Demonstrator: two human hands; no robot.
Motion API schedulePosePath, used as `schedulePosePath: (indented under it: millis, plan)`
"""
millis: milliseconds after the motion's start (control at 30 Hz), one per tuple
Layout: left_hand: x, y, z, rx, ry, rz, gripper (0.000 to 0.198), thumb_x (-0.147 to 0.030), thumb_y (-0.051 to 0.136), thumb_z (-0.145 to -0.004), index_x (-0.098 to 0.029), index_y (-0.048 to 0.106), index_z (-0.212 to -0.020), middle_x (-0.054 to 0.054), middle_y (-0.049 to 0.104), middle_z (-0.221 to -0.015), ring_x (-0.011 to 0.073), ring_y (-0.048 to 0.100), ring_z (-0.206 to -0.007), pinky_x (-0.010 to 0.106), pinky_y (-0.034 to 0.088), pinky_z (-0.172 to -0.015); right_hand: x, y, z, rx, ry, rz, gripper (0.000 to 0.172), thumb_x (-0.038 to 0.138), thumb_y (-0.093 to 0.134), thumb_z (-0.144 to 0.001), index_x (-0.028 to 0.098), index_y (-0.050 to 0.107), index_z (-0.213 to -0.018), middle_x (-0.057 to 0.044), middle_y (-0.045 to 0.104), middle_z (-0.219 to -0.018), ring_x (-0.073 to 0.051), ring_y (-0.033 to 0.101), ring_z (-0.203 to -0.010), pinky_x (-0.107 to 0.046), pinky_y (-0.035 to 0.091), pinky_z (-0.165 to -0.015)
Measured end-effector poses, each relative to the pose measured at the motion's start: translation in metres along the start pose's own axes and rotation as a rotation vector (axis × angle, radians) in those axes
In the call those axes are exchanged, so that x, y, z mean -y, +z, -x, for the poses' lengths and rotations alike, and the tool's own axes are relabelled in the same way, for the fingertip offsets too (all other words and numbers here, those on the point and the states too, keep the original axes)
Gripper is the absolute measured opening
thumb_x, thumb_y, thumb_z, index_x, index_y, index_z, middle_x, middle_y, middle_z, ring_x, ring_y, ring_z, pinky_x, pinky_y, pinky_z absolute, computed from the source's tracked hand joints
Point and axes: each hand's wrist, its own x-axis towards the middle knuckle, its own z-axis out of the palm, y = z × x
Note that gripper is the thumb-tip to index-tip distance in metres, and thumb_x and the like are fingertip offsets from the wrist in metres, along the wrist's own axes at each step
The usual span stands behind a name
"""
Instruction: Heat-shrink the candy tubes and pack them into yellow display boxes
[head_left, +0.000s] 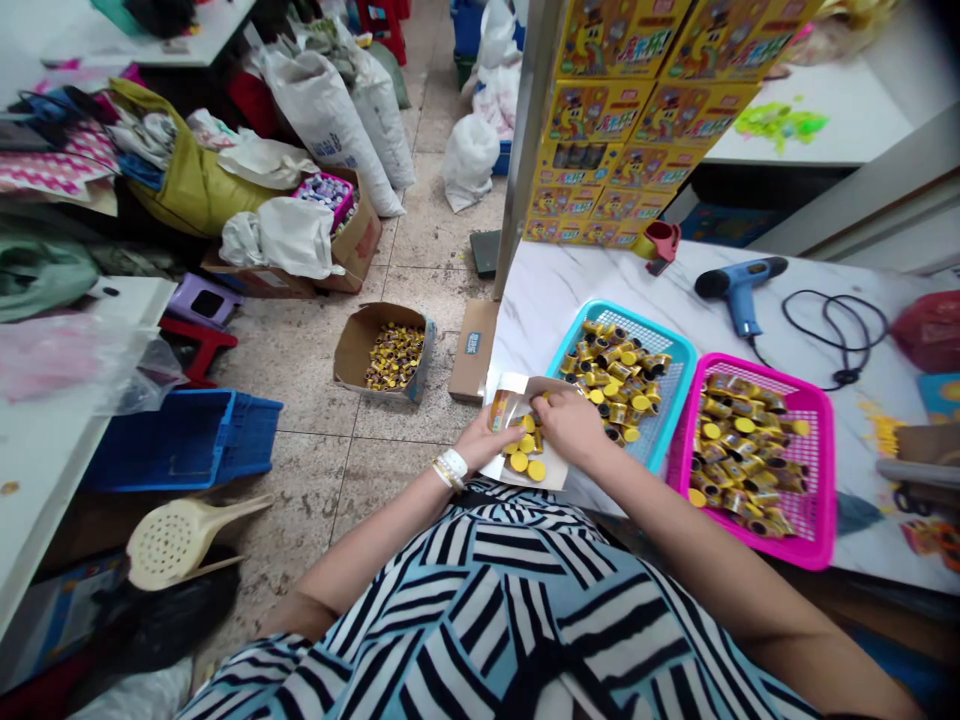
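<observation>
My left hand (481, 438), with a white band and bracelets at the wrist, grips the side of an open display box (553, 478) with a clear window at its upper part. Several small yellow-capped cups (535, 470) lie in the box. My right hand (571, 424) reaches into it from the right, fingers pinched together at the cups; what they hold is hidden. Just beyond my right hand sits a turquoise basket (679, 350) of similar gold-wrapped cups. To its right, a pink basket (823, 450) holds more of them.
Yellow printed boxes (600, 110) are stacked at the table's back. A tape dispenser (660, 245) and a blue heat gun (742, 290) with a loose cord lie behind the baskets. On the floor are a carton of cups (349, 350), a blue crate (187, 440) and white sacks (322, 120).
</observation>
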Motion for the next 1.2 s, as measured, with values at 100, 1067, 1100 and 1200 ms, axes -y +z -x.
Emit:
schedulePosePath:
  millis: [100,1067,1100,1200]
  plan:
    - [-0.001,-0.003,0.001,0.006,-0.038,0.057,0.072,-0.039,0.086,-0.064,-0.015,0.055,-0.125,0.012,0.069,-0.116,0.0256,0.066,-0.105,0.043,0.048,-0.100,0.000,-0.011,0.009,0.005,-0.016,-0.010,0.026,0.022,0.048,-0.093,0.015,0.065,-0.112,-0.013,0.068,-0.097,-0.024,0.057,-0.094,-0.033,0.036,-0.079]
    - [0.024,-0.013,0.001,0.030,0.069,0.087,0.069,-0.037,0.081,-0.065,-0.017,0.050,-0.123,0.007,0.067,-0.109,0.0215,0.064,-0.098,0.035,0.051,-0.088,0.019,-0.005,0.018,-0.040,-0.109,0.058,0.029,0.020,0.044,-0.093,0.012,0.072,-0.087,-0.015,0.066,-0.083,-0.029,0.049,-0.092,-0.042,0.031,-0.083]
    - [0.025,-0.014,0.000,0.032,0.074,0.097,0.069,-0.037,0.081,-0.065,-0.018,0.050,-0.124,0.007,0.067,-0.110,0.0214,0.064,-0.098,0.035,0.051,-0.088,0.019,-0.005,0.019,-0.056,-0.116,0.059,0.028,0.020,0.045,-0.092,0.013,0.071,-0.088,-0.014,0.066,-0.083,-0.028,0.048,-0.091,-0.042,0.031,-0.085]
    - [0.027,-0.015,-0.001,0.043,0.079,0.123,0.068,-0.036,0.081,-0.066,-0.018,0.050,-0.123,0.008,0.066,-0.112,0.0216,0.064,-0.100,0.035,0.051,-0.089,0.017,-0.008,0.023,-0.119,-0.125,0.055,0.024,0.024,0.049,-0.091,0.014,0.071,-0.089,-0.012,0.066,-0.082,-0.028,0.048,-0.092,-0.044,0.029,-0.097]
